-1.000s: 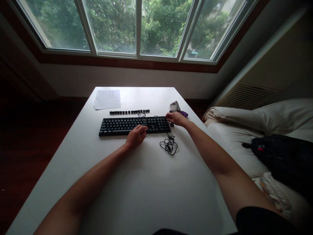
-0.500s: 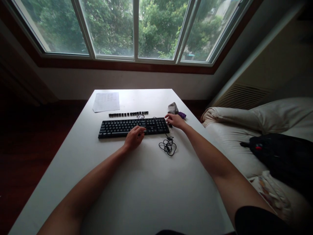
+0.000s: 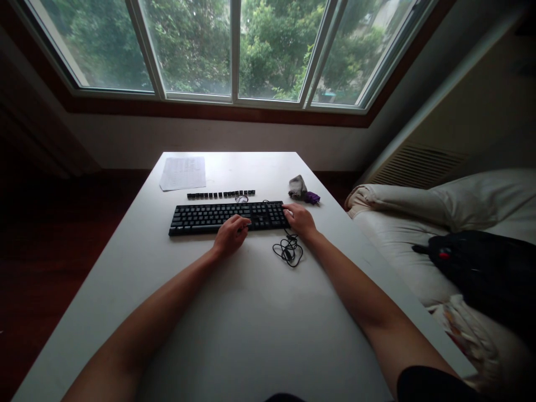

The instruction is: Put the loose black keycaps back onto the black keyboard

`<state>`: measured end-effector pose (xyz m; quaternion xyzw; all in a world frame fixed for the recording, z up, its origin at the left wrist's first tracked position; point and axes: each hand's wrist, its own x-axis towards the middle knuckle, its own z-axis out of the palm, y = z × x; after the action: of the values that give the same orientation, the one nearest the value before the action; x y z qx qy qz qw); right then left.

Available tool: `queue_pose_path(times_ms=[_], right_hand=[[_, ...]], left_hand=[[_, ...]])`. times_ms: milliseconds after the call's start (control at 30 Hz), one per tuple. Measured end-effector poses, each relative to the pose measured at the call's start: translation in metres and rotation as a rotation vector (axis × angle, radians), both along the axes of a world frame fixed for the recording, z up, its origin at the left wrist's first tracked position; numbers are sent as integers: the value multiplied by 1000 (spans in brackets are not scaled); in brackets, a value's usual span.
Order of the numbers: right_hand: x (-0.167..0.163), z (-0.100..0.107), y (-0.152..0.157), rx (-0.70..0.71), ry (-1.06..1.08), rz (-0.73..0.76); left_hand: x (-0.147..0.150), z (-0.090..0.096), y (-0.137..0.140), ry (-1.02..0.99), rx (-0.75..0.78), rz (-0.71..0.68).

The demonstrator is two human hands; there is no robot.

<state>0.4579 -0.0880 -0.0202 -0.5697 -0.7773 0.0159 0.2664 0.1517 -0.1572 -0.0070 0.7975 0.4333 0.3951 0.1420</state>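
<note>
A black keyboard (image 3: 209, 217) lies across the middle of the white table (image 3: 251, 312). My left hand (image 3: 230, 234) rests at its front edge near the middle, fingers curled onto the keys. My right hand (image 3: 298, 219) grips the keyboard's right end. A row of loose black keycaps (image 3: 220, 194) lies just behind the keyboard, with a small wire keycap puller (image 3: 241, 198) beside it. The keyboard's cable (image 3: 288, 250) is coiled on the table below my right hand.
A sheet of paper (image 3: 183, 172) lies at the back left of the table. A grey cloth (image 3: 297, 187) and a purple item (image 3: 312, 197) sit at the back right. A bed with pillows (image 3: 439, 201) and a black bag (image 3: 486, 268) is at the right.
My right hand has moved back from beyond the keyboard's right end and now grips that end. My left hand has barely moved.
</note>
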Motion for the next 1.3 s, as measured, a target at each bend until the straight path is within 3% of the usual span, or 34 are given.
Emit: queue_pose_path(times_ms=[1033,1300], right_hand=[[5,-11,1,89,8,42],[15,-18,7,101,176,-27]], left_hand=[[3,1,0,15,9,-6],[-3,2,3,39,24,28]])
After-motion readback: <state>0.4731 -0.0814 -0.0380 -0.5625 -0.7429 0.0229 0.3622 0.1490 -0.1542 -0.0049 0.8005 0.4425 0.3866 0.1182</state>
